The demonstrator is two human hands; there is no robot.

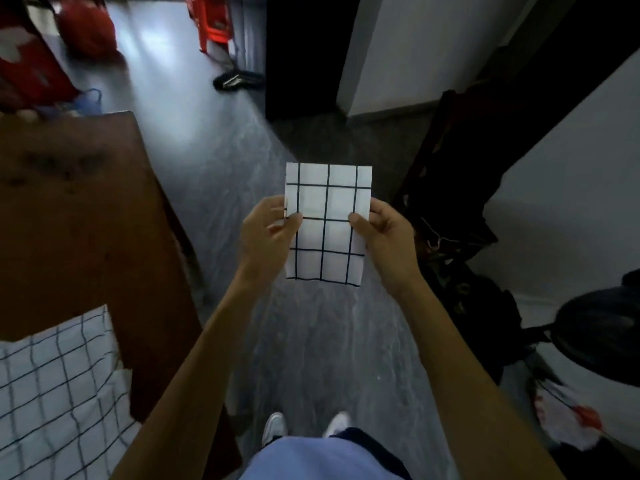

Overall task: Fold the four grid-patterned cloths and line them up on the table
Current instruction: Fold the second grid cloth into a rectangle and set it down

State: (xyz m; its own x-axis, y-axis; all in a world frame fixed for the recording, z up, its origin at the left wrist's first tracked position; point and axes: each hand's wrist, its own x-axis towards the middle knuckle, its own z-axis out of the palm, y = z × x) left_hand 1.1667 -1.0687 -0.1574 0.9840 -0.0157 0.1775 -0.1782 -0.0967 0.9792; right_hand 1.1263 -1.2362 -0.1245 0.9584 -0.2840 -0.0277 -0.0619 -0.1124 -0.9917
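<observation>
A white cloth with a black grid [327, 223], folded into a small upright rectangle, hangs in the air over the grey floor in front of me. My left hand [266, 230] pinches its left edge about midway up, thumb on the front. My right hand [381, 230] pinches the right edge the same way. A brown wooden table [79, 216] stands to my left. At its near end lie unfolded grid-patterned cloths [55, 393], spread out and rumpled, reaching the bottom left corner of the view.
Dark furniture with hanging clothes [457, 188] stands close on the right. A black fan [602, 337] is at the right edge. Red stools [211, 19] and a red bag [86, 26] sit far back; dark shoes [239, 79] lie on the floor.
</observation>
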